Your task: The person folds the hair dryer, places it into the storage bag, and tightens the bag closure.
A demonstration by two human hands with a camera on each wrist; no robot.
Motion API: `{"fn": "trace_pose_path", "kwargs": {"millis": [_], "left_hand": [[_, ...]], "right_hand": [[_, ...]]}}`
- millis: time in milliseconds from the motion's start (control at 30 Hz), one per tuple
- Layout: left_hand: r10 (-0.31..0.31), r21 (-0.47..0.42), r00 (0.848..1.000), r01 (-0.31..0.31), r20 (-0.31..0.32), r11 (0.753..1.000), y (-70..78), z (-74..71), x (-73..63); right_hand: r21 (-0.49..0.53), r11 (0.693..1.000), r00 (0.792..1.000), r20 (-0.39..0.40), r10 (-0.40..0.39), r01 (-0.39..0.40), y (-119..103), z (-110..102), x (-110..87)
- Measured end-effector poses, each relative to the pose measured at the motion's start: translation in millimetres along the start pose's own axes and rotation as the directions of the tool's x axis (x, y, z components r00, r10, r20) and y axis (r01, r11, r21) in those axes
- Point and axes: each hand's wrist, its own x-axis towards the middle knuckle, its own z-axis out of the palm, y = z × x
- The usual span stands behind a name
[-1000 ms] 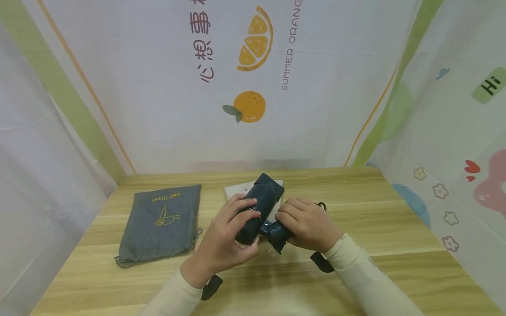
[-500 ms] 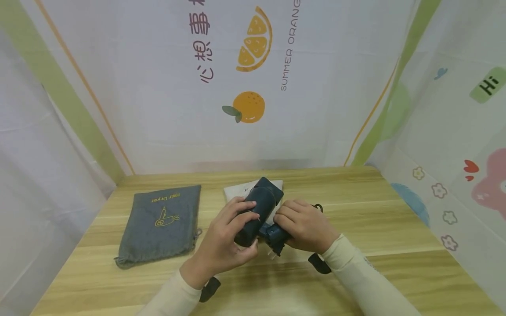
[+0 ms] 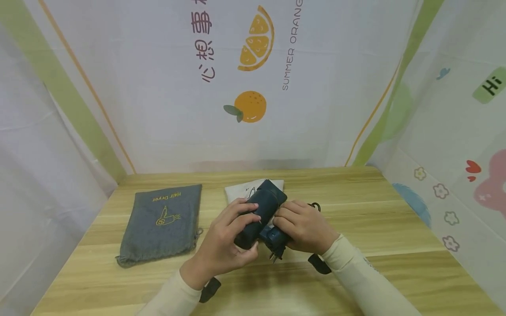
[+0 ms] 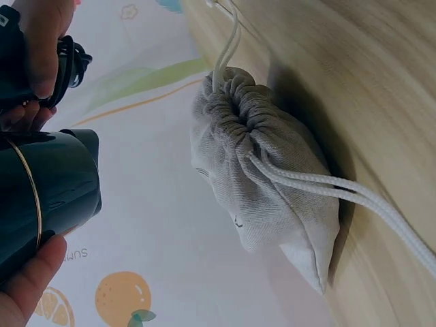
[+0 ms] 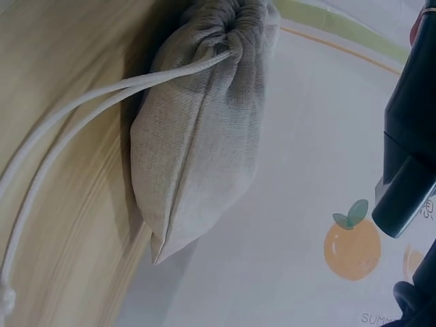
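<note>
A dark teal folding hair dryer (image 3: 264,205) is held over the middle of the table in both hands. My left hand (image 3: 224,240) grips its barrel from the left, fingers across the top and thumb beneath. Around the handle curl the fingers of my right hand (image 3: 306,226). Plug prongs (image 3: 273,257) stick out below the handle, near the right hand. The left wrist view shows a gold ring around the barrel (image 4: 58,184) and a coiled black cord (image 4: 73,63) by the right hand. Much of the handle is hidden by the fingers.
Behind the dryer sits a pale drawstring bag (image 4: 266,170), its white cords (image 5: 102,92) trailing over the table. To the left lies a flat grey Hair Dryer pouch (image 3: 160,226) on the wooden table (image 3: 99,289). Printed curtains (image 3: 178,131) enclose the back and sides.
The dryer's barrel has dipped slightly toward me and right, showing more of the pale bag. The plug prongs have come a little nearer to me. Both hands keep their grip.
</note>
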Motion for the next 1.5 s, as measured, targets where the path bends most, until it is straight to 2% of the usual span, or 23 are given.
{"fn": "trace_pose_path", "kwargs": {"millis": [333, 800, 933, 1100, 1333, 1500], "left_hand": [[0.005, -0.019, 1.0, -0.005, -0.001, 1.0, 0.2, 1.2, 0.0], [0.017, -0.046, 1.0, -0.017, -0.009, 0.999, -0.1, 2.6, -1.1], [0.024, -0.061, 1.0, -0.023, 0.013, 0.998, 0.3, 2.5, -0.8], [0.036, -0.039, 0.998, -0.033, 0.054, 0.999, 1.5, 2.0, -0.7], [0.033, -0.058, 0.998, -0.029, 0.056, 0.998, -1.7, -0.3, 1.7], [0.025, -0.066, 0.999, -0.022, 0.042, 0.998, -6.0, -4.3, 0.0]], "right_hand": [[-0.002, 0.999, 0.999, -0.011, -0.034, 0.034, 2.4, 0.1, -0.6], [0.014, 0.999, 0.999, -0.041, -0.031, 0.031, 2.7, 2.3, -1.8], [0.032, 0.998, 0.997, -0.063, -0.046, 0.048, 2.6, 3.7, -1.3], [0.028, 0.998, 0.994, -0.089, -0.059, 0.062, 2.4, 5.6, -1.2], [0.012, 0.999, 0.994, -0.109, -0.029, 0.031, 4.0, 5.8, -1.1], [0.034, 0.999, 0.997, -0.079, 0.017, -0.015, 3.8, 4.7, -2.6]]}}
